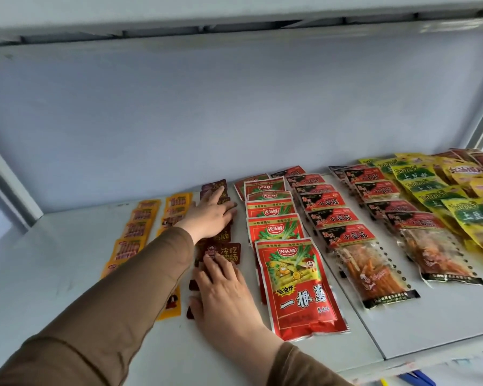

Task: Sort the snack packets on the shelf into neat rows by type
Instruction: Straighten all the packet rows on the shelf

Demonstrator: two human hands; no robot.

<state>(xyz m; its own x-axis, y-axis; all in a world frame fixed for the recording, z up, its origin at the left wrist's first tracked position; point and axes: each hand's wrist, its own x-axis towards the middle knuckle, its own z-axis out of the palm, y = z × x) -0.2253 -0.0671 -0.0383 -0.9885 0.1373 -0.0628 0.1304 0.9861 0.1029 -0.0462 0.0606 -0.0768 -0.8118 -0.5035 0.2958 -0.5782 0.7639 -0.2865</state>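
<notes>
A row of small dark brown packets (pixel 229 252) runs front to back on the white shelf (pixel 53 274). My left hand (pixel 212 215) lies flat with straight fingers on the far end of that row. My right hand (pixel 223 291) rests flat on the near end, covering the front packets. Left of them lie two rows of small orange packets (pixel 130 243). To the right sits a row of red packets (pixel 296 285), the front one largest in view.
Further right lie two rows of black-and-red clear-window packets (pixel 368 263), then yellow-green packets (pixel 474 218) and brown ones at the far right. The shelf's back wall (pixel 234 107) is pale blue. An upper shelf hangs overhead. Bare shelf lies at the left.
</notes>
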